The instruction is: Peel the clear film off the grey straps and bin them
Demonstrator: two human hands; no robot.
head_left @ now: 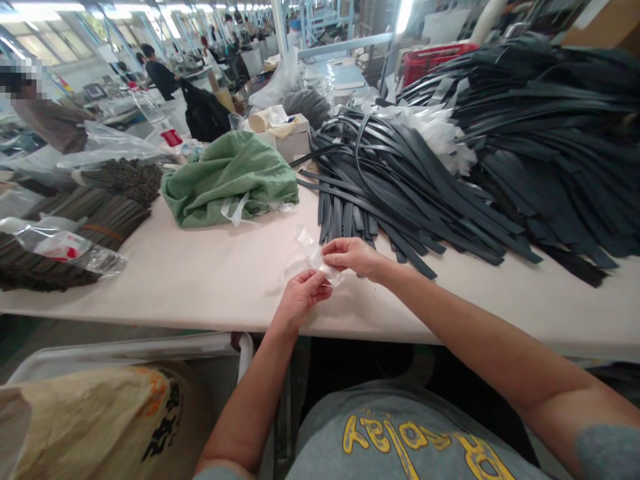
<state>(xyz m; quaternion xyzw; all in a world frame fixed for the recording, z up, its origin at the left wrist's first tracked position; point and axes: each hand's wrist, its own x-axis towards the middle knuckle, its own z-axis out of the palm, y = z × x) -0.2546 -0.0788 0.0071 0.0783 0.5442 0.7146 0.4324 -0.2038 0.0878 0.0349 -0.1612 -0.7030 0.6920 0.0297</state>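
Both hands meet over the pale table, close to its front edge. Pinched between the fingers of my left hand [304, 295] and my right hand [353, 257] is a thin, whitish, translucent strip of film [311, 247]. More of the film spreads loosely to the left of the fingers; its exact shape is blurred. Just beyond my right hand lies a heap of long dark strips [400, 180], some with their cut ends towards me. To the far left of the hands sits a crumpled green cloth [230, 177].
A larger pile of dark strips [560, 147] fills the right side. Brown bundled strips [100, 227] and a plastic bottle [63, 247] lie at left. A white box [293, 137] and red crate [435, 60] stand behind. Below the table edge is a bin with a printed sack [110, 420].
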